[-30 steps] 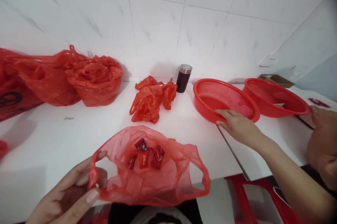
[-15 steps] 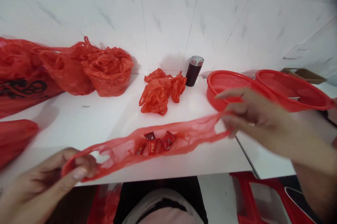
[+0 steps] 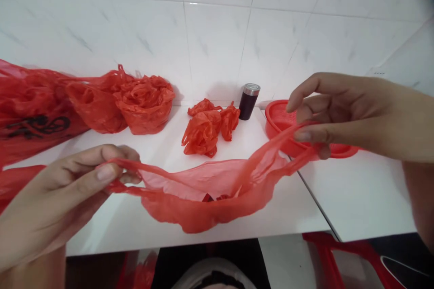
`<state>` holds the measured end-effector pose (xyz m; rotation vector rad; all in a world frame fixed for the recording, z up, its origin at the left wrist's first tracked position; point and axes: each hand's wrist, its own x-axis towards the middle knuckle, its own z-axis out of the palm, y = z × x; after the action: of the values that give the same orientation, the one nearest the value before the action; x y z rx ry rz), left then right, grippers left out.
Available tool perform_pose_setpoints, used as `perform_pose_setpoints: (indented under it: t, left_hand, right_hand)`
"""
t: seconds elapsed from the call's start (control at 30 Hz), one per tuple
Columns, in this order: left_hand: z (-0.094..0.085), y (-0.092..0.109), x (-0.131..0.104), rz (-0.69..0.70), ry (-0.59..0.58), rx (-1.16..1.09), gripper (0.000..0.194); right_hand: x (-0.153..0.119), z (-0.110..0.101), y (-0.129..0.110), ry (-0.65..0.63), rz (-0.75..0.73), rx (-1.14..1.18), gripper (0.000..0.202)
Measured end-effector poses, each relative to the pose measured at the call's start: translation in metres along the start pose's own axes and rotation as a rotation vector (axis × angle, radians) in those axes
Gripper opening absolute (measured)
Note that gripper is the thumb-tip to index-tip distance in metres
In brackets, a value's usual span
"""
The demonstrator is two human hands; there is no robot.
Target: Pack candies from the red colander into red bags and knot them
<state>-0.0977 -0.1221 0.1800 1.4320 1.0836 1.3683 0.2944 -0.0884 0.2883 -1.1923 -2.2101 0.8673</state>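
A thin red plastic bag (image 3: 203, 216) hangs stretched between my two hands above the front of the table. My left hand (image 3: 81, 180) is closed on one of its handles, thumb pressed against the fingers. The other handle runs through my right hand (image 3: 342, 117), which pinches it higher up, in front of a red basket. Inside the sagging bag, small dark red wrapped pieces (image 3: 213, 197) just show; the bag's front side hides most of them.
Crumpled red bags (image 3: 203, 130) lie mid-table beside a dark tumbler (image 3: 249, 101) with a silver lid. Filled red bags (image 3: 145, 108) line the tiled wall at left. A red mesh basket (image 3: 276, 119) stands at right, near a seam between tables. A red stool (image 3: 325, 257) is below.
Both hands have risen with the bag and drawn its handles up, so it sags deeper and its contents are mostly hidden. The view has tilted up slightly.
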Motion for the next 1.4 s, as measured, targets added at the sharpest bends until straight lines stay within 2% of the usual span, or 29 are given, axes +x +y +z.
perform_pose_setpoints:
  t: [0.07, 0.17, 0.23, 0.33, 0.4, 0.47, 0.57, 0.63, 0.73, 0.8, 0.9, 0.93, 1.07, 1.13, 1.2, 1.27, 1.4]
  left_hand:
    - [0.005, 0.003, 0.002, 0.037, -0.038, -0.056, 0.018]
    - [0.022, 0.011, 0.009, 0.077, -0.148, -0.201, 0.022]
    - [0.036, 0.016, 0.019, 0.067, -0.239, -0.250, 0.035]
    - [0.058, 0.019, 0.037, 0.000, -0.377, -0.105, 0.070]
    - [0.074, 0.021, 0.049, -0.057, -0.458, 0.050, 0.077]
    - [0.089, 0.023, 0.058, -0.068, -0.516, 0.199, 0.065]
    - [0.102, 0.022, 0.064, -0.072, -0.487, 0.300, 0.019]
    - [0.103, 0.019, 0.064, -0.150, -0.395, 0.225, 0.028]
    - [0.099, 0.011, 0.063, -0.299, -0.298, 0.083, 0.036]
    - [0.097, 0.004, 0.063, -0.357, -0.286, 0.037, 0.037]
    - [0.095, -0.001, 0.062, -0.353, -0.364, -0.039, 0.037]
    - [0.094, -0.001, 0.062, -0.335, -0.410, -0.055, 0.038]
    - [0.085, 0.006, 0.059, -0.220, -0.563, 0.052, 0.030]
    - [0.082, 0.009, 0.057, -0.193, -0.623, 0.166, 0.020]
    - [0.083, 0.008, 0.055, -0.181, -0.657, 0.278, 0.012]
    - [0.087, 0.003, 0.052, -0.129, -0.598, 0.402, 0.009]
    - [0.100, -0.019, 0.046, 0.157, -0.254, 0.648, 0.017]
  right_hand:
    - [0.002, 0.002, -0.002, 0.008, -0.016, 0.003, 0.021]
    - [0.009, 0.004, -0.003, 0.050, -0.071, 0.001, 0.020]
    - [0.018, 0.006, -0.005, 0.085, -0.137, 0.024, 0.019]
    - [0.034, 0.018, -0.016, 0.059, -0.240, 0.065, 0.015]
    - [0.047, 0.034, -0.028, 0.008, -0.316, 0.080, 0.015]
    - [0.060, 0.053, -0.040, -0.016, -0.402, 0.102, 0.015]
    - [0.076, 0.077, -0.043, 0.034, -0.528, 0.129, 0.015]
    - [0.083, 0.085, -0.031, 0.060, -0.539, 0.094, 0.018]
    - [0.086, 0.091, 0.001, -0.028, -0.387, 0.053, 0.018]
    - [0.082, 0.094, 0.015, -0.023, -0.308, 0.090, 0.012]
    - [0.061, 0.101, 0.012, 0.224, -0.335, 0.189, 0.013]
    - [0.052, 0.103, 0.006, 0.251, -0.364, 0.213, 0.014]
    - [0.028, 0.111, -0.012, -0.012, -0.519, 0.217, 0.017]
    - [0.032, 0.116, -0.005, 0.064, -0.476, 0.270, 0.014]
    - [0.045, 0.126, 0.013, 0.174, -0.350, 0.353, 0.020]
    - [0.061, 0.139, 0.033, 0.147, -0.234, 0.382, 0.026]
    - [0.077, 0.161, 0.057, 0.082, -0.156, 0.462, 0.027]
